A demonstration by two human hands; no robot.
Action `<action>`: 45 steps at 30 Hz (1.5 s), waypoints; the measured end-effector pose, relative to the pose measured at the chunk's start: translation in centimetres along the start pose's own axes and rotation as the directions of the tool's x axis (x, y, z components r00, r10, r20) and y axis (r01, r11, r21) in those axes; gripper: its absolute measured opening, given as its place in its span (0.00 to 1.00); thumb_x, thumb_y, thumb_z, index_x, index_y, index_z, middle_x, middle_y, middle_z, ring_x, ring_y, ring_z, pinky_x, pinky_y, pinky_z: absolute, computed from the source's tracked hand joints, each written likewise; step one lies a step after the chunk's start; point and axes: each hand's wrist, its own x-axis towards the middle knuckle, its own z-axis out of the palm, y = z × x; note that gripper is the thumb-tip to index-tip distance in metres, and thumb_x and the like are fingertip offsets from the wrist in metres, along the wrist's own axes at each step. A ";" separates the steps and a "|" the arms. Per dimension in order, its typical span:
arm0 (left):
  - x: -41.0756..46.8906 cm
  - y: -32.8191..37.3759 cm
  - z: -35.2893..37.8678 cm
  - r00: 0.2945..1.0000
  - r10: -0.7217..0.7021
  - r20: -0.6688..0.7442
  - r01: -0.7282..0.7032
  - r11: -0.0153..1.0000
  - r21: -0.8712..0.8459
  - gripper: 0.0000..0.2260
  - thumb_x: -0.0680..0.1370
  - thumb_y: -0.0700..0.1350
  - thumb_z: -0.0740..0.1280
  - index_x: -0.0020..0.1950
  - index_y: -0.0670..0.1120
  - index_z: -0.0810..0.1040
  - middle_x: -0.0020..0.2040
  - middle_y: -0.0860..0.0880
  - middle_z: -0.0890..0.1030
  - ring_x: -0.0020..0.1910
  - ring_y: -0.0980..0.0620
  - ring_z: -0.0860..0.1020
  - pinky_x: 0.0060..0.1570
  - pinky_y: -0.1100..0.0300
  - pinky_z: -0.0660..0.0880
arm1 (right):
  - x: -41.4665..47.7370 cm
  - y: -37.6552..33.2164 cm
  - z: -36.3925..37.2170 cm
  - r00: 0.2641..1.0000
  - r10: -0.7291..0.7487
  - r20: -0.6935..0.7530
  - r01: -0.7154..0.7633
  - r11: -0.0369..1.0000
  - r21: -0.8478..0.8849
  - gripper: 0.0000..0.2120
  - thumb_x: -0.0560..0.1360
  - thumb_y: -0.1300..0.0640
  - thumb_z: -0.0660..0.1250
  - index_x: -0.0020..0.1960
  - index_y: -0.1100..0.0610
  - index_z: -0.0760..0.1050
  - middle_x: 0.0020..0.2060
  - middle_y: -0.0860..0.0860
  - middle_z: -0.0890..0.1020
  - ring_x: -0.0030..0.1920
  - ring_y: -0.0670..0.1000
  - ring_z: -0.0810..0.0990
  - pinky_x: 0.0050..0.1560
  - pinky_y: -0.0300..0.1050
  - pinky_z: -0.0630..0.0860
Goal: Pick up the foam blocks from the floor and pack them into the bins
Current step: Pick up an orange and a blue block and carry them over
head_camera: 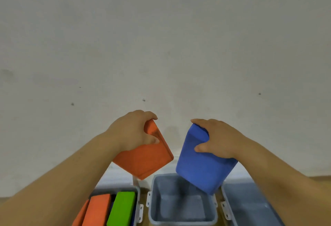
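Observation:
My left hand (131, 132) grips the top end of an orange foam block (145, 161), held tilted in the air above the gap between the left bin (138, 207) and the middle bin (154, 207). My right hand (216, 138) grips a blue foam block (202, 170), also tilted, its lower corner hanging over the middle bin's right rear part. The middle bin is grey-blue and holds nothing visible. The left bin holds upright blocks: two orange ones (97, 209) and a green one (122, 207).
A third grey-blue bin (250, 206) stands at the right, partly behind my right forearm. All three bins sit close together on a wood-coloured floor against a plain white wall (161, 46). White latches stick out on the bin sides.

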 end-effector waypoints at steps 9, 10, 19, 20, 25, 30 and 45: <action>23.4 -4.3 5.8 0.956 0.231 0.182 -0.228 0.973 -0.037 0.34 0.71 0.65 0.74 0.75 0.62 0.68 0.71 0.57 0.72 0.67 0.51 0.72 0.64 0.53 0.71 | 13.6 8.7 2.1 0.970 0.234 -0.072 -0.224 0.967 0.122 0.42 0.72 0.43 0.74 0.80 0.38 0.57 0.67 0.43 0.71 0.66 0.48 0.73 0.61 0.42 0.70; 25.6 -4.3 6.8 0.945 0.252 0.211 -0.250 0.968 -0.035 0.34 0.71 0.65 0.73 0.75 0.62 0.67 0.72 0.57 0.71 0.68 0.51 0.72 0.64 0.53 0.71 | 14.5 10.0 2.6 0.962 0.264 -0.070 -0.251 0.956 0.151 0.42 0.72 0.44 0.75 0.80 0.38 0.57 0.68 0.43 0.70 0.66 0.48 0.72 0.62 0.42 0.70; 39.3 -3.1 25.0 0.849 0.242 0.470 -0.213 0.970 -0.114 0.37 0.74 0.61 0.73 0.80 0.60 0.61 0.77 0.54 0.67 0.74 0.50 0.67 0.70 0.57 0.63 | 24.1 26.4 12.0 0.906 0.401 0.139 -0.422 0.886 0.195 0.41 0.73 0.44 0.74 0.80 0.41 0.57 0.74 0.44 0.63 0.71 0.50 0.69 0.65 0.45 0.70; 39.9 -3.3 27.5 0.847 0.209 0.488 -0.169 0.978 -0.124 0.37 0.74 0.61 0.73 0.80 0.60 0.61 0.76 0.54 0.67 0.73 0.50 0.68 0.70 0.56 0.64 | 25.4 28.3 13.8 0.902 0.392 0.182 -0.422 0.889 0.179 0.41 0.74 0.45 0.74 0.81 0.43 0.57 0.74 0.45 0.64 0.71 0.51 0.69 0.65 0.45 0.70; 42.4 -5.1 40.0 0.808 0.040 0.588 0.014 0.996 -0.087 0.38 0.73 0.62 0.72 0.80 0.60 0.61 0.78 0.54 0.65 0.73 0.49 0.68 0.70 0.51 0.66 | 32.1 36.4 24.0 0.855 0.337 0.394 -0.410 0.905 0.117 0.42 0.74 0.45 0.74 0.82 0.46 0.56 0.75 0.50 0.64 0.73 0.55 0.67 0.70 0.48 0.68; 42.9 -8.9 53.7 0.695 -0.081 0.714 0.132 0.991 -0.016 0.42 0.75 0.61 0.72 0.82 0.56 0.54 0.79 0.50 0.66 0.74 0.45 0.68 0.70 0.49 0.67 | 35.3 40.9 37.1 0.787 0.298 0.540 -0.415 0.904 0.107 0.45 0.74 0.45 0.75 0.82 0.43 0.52 0.78 0.48 0.64 0.76 0.55 0.63 0.73 0.52 0.67; 40.2 -19.9 100.0 0.634 -0.083 0.769 0.263 0.958 -0.113 0.39 0.69 0.64 0.75 0.78 0.58 0.66 0.76 0.49 0.68 0.74 0.45 0.67 0.76 0.38 0.60 | 41.1 52.8 78.3 0.607 0.089 0.790 -0.164 0.986 0.014 0.41 0.78 0.46 0.71 0.83 0.44 0.51 0.80 0.49 0.61 0.76 0.56 0.64 0.73 0.49 0.62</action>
